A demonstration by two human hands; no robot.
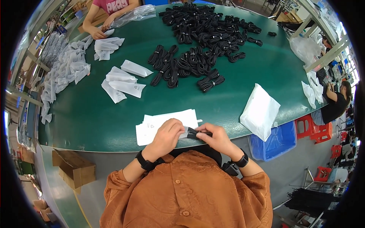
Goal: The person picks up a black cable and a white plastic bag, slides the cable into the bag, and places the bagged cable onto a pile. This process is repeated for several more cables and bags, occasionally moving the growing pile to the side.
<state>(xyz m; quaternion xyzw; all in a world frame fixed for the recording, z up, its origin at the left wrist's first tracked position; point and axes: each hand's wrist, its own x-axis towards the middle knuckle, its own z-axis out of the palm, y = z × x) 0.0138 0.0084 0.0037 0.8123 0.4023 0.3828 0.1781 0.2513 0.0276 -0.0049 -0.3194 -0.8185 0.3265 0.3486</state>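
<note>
At the near edge of the green table (114, 133), my right hand (215, 136) grips a coiled black cable (194, 133). My left hand (168, 133) pinches the mouth of a small frosted plastic bag (184, 135), and the cable's end meets that opening between my hands. How far the cable is inside I cannot tell. Partly under my left hand lies a stack of flat white bags (146, 129). Beyond it, to the left, rest several filled white bags (127, 88). Bundles of black cable (205, 57) are heaped at the middle and far side of the table.
A large white bag (260, 112) leans over the table edge above a blue bin (273, 142). Packed bags (64, 72) pile up at the left. Across the table, a person's hands (102, 31) handle bags. A cardboard box (74, 171) stands on the floor at left.
</note>
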